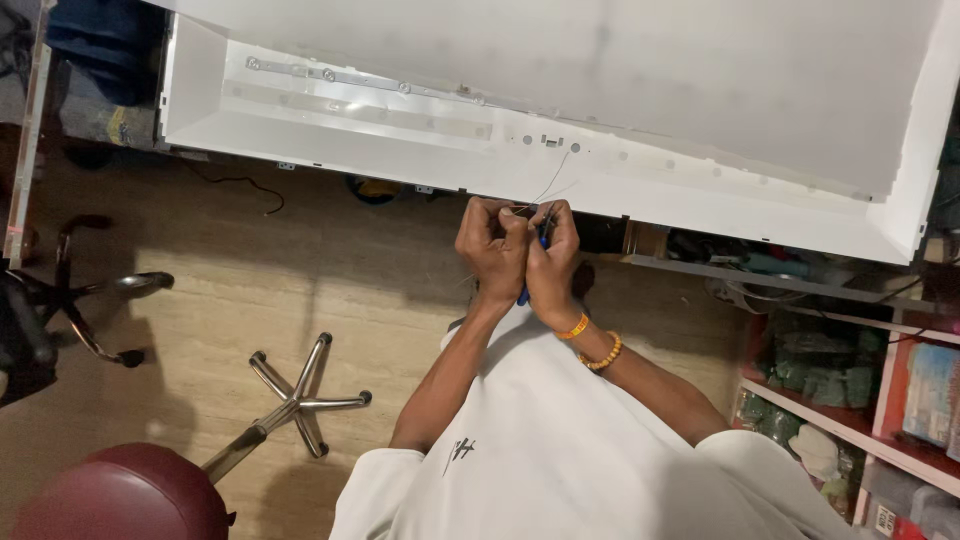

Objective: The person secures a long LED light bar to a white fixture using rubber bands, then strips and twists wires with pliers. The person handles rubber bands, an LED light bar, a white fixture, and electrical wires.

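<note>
My left hand (490,245) and my right hand (553,262) are pressed together just below the front edge of a large white panel housing (420,150). Both pinch thin wires (553,182) that run up to a small connector on the white tray. A blue-handled tool (524,293) sits in my right fist, its handle poking out below the hands. Orange bead bracelets circle my right wrist. A metal strip with round studs (330,76) lies along the back of the tray.
A maroon stool (120,495) with a chrome star base (300,400) stands at the lower left. Another chair base (90,290) is at the left. Shelves with packets and boxes (850,390) fill the right side. The floor is light wood.
</note>
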